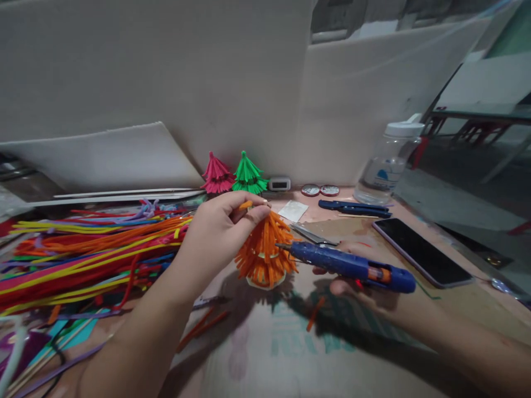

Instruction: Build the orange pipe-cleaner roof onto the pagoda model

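Observation:
My left hand (pixel 232 221) pinches the top of an orange pipe-cleaner tree (pixel 265 257), which is held a little above the table. A short orange piece shows between the thumb and fingers. In my right hand (pixel 348 287) is a blue glue gun (pixel 348 262), its fingers wrapped round the handle from below. The nozzle points left and reaches the tree's side near a pale band; whether it touches cannot be made out. Short cut orange pipe-cleaner pieces (pixel 316 313) lie on the table below.
Bundles of coloured pipe cleaners (pixel 83 254) cover the left. Behind stand a pink tree (pixel 215 174), a green tree (pixel 249 174) and a small display (pixel 280 184). Scissors (pixel 313 235), a dark blue tool (pixel 352 208), a phone (pixel 421 251) and a water bottle (pixel 384 166) are to the right.

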Demonstrator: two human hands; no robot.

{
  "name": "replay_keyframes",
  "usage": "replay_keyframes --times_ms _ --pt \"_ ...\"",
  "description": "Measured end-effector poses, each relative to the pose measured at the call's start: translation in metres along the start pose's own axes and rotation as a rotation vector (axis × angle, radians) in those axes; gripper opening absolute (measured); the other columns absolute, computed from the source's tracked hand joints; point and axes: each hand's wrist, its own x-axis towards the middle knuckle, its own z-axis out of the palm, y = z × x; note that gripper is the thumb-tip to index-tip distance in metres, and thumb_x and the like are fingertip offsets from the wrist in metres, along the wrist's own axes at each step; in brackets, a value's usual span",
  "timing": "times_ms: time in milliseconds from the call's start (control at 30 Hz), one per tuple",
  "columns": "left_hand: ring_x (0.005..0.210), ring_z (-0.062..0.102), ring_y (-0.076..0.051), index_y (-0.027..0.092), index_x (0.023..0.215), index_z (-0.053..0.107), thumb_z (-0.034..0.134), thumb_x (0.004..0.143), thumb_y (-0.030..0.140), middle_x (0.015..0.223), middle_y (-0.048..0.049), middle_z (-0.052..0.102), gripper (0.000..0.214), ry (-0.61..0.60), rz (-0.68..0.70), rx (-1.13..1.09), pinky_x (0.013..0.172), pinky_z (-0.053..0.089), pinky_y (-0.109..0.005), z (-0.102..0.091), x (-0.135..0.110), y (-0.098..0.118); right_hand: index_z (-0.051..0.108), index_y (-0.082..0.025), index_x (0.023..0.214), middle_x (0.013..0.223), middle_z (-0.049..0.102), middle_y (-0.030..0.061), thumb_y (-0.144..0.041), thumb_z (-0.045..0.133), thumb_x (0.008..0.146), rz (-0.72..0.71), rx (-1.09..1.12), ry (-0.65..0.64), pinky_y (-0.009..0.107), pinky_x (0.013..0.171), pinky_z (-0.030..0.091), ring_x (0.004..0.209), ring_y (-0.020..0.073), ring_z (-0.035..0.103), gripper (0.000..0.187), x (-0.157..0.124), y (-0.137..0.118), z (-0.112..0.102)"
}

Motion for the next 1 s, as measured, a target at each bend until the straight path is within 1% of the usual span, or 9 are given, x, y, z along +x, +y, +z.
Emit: replay_keyframes --times_ms 167,333,400,467,567,700,833,900,1000 --pt "0.056 0.050 -0.008 0.020 0.087 0.075 0.062 0.087 0.021 0.066 0.0042 0.062 0.013 -0.007 0.036 0.006 0.050 0.037 -0.019 0.000 -0.003 0.005 0.062 -0.023 0.078 0.067 0.069 0.0019 -0.035 0.068 0.086 -0.022 0.016 0.074 0.027 0.052 0.051 0.058 0.0175 0.066 0.015 0.002 -0.003 0.003" --pt "0.056 0.050 -0.009 0.020 0.089 0.074 0.063 0.087 0.026 0.068 0.0039 0.063 0.013 0.010 0.027 0.022 0.049 0.036 -0.020 0.001 -0.003 0.003 0.057 -0.023 0.074 0.063 0.067 0.0003 -0.033 0.067 0.085 0.002 -0.004 0.023 0.026 0.049 0.048 0.055 0.0164 0.064 0.018 0.001 -0.003 0.001" --pt "0.057 0.051 -0.009 0.020 0.090 0.074 0.063 0.087 0.027 0.068 0.0039 0.064 0.013 0.016 0.019 0.035 0.051 0.037 -0.020 0.001 -0.003 0.002 0.060 -0.023 0.079 0.065 0.069 0.0004 -0.037 0.071 0.083 0.001 -0.049 0.056 0.027 0.050 0.048 0.055 0.0171 0.064 0.018 -0.001 -0.001 0.001" --pt "0.060 0.054 -0.009 0.020 0.090 0.074 0.063 0.087 0.027 0.070 0.0035 0.064 0.013 0.014 0.013 0.036 0.053 0.039 -0.020 0.001 -0.003 0.001 0.063 -0.025 0.090 0.071 0.071 0.0006 -0.040 0.073 0.082 0.002 -0.076 0.091 0.028 0.052 0.050 0.058 0.0180 0.067 0.020 -0.002 0.002 0.002" --pt "0.062 0.054 -0.010 0.020 0.090 0.075 0.063 0.087 0.027 0.071 0.0032 0.064 0.014 0.018 0.005 0.032 0.055 0.040 -0.021 0.002 -0.003 0.000 0.061 -0.027 0.104 0.080 0.075 0.0008 -0.035 0.073 0.083 -0.018 -0.081 0.091 0.029 0.059 0.055 0.065 0.0193 0.071 0.026 -0.004 0.003 0.003" --pt "0.058 0.050 -0.009 0.021 0.090 0.075 0.063 0.088 0.031 0.065 0.0042 0.060 0.015 0.020 0.010 0.032 0.053 0.037 -0.021 0.003 -0.003 -0.004 0.059 -0.027 0.103 0.082 0.076 0.0007 -0.034 0.075 0.081 -0.062 -0.158 0.112 0.030 0.062 0.056 0.070 0.0215 0.073 0.029 -0.004 -0.001 0.003" --pt "0.054 0.044 -0.009 0.021 0.090 0.074 0.063 0.088 0.033 0.062 0.0050 0.056 0.016 0.014 0.011 0.040 0.049 0.032 -0.021 0.003 -0.003 -0.006 0.058 -0.028 0.103 0.082 0.076 -0.0011 -0.034 0.069 0.086 -0.072 -0.132 0.060 0.027 0.060 0.054 0.065 0.0178 0.072 0.022 -0.003 -0.003 0.000" --pt "0.053 0.043 -0.009 0.021 0.090 0.074 0.063 0.088 0.032 0.062 0.0048 0.056 0.016 0.013 0.017 0.046 0.050 0.032 -0.021 0.003 -0.003 -0.005 0.058 -0.027 0.102 0.083 0.076 -0.0008 -0.038 0.069 0.087 -0.075 -0.130 0.051 0.027 0.058 0.052 0.064 0.0172 0.072 0.021 -0.003 -0.002 0.000" --pt "0.053 0.042 -0.008 0.021 0.089 0.074 0.063 0.088 0.029 0.061 0.0050 0.054 0.014 0.023 0.029 0.062 0.050 0.032 -0.021 0.003 -0.002 -0.004 0.060 -0.026 0.101 0.081 0.075 0.0003 -0.046 0.070 0.086 -0.091 -0.159 0.064 0.027 0.057 0.050 0.063 0.0176 0.069 0.027 -0.003 0.003 0.001"
